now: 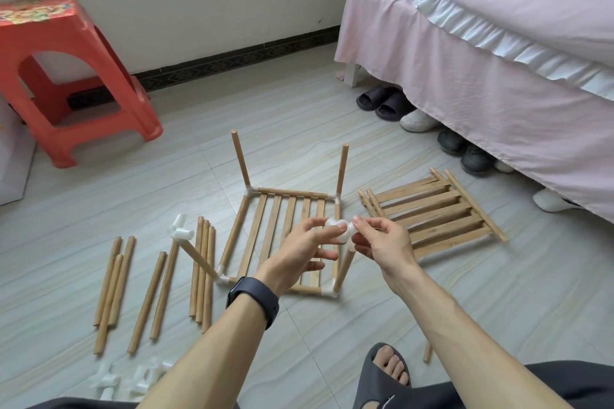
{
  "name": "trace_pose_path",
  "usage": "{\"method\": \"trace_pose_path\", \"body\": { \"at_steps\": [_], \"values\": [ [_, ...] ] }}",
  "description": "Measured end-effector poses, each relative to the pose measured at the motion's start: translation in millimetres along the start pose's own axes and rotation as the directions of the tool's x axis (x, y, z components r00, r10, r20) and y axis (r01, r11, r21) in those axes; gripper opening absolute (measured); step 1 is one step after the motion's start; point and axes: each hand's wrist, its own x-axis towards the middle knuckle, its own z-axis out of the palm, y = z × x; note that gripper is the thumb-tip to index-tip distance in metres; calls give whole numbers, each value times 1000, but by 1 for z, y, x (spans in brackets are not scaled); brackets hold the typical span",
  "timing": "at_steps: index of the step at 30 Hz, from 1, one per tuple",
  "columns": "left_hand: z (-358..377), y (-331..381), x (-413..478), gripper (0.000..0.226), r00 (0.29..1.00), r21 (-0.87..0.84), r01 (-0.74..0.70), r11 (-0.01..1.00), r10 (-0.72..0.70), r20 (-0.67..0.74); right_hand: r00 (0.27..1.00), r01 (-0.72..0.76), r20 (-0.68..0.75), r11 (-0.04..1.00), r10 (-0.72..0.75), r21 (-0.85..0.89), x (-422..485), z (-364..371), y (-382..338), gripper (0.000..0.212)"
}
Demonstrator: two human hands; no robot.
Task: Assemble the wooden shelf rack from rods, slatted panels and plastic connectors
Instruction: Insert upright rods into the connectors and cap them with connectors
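A slatted panel (275,229) lies on the floor inside a frame of rods and white corner pieces, with upright rods at its corners. The near-right upright rod (344,267) carries a white plastic connector (342,231) on its top. My left hand (307,247) and my right hand (378,239) both pinch that connector from either side. The near-left rod (199,259) leans and bears another white connector (181,230). Two far rods (241,159) stand bare at the top.
Several loose rods (139,289) lie left of the frame. Spare white connectors (133,378) sit at the bottom left. Stacked slatted panels (435,212) lie to the right near a bed with shoes under it. A red stool (63,73) stands far left. My sandalled foot (387,372) is below.
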Motion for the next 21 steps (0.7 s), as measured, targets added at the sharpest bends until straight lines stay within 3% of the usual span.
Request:
{"method": "trace_pose_path", "body": {
  "at_steps": [4,6,10,16,19,21],
  "values": [
    [2,0,4,57,1000,-6,24,1000,-23,14,993,-78,96,993,70,85,-2,-2,-2,19],
    [3,0,5,52,998,-20,52,998,-51,38,989,-62,138,998,57,33,-2,-4,-2,20],
    [8,-3,9,64,993,29,113,993,-114,33,983,-13,183,999,21,-41,-4,-6,-3,23],
    [22,-7,9,54,986,180,164,970,-163,-18,991,62,129,981,-38,-186,-1,-8,-2,35],
    [22,-9,12,42,992,271,112,956,-93,-84,998,61,27,953,-55,-296,5,-12,0,32],
    [19,-10,14,34,998,212,40,976,-29,-58,998,59,-2,935,-64,-350,10,-16,2,30]
  ]
}}
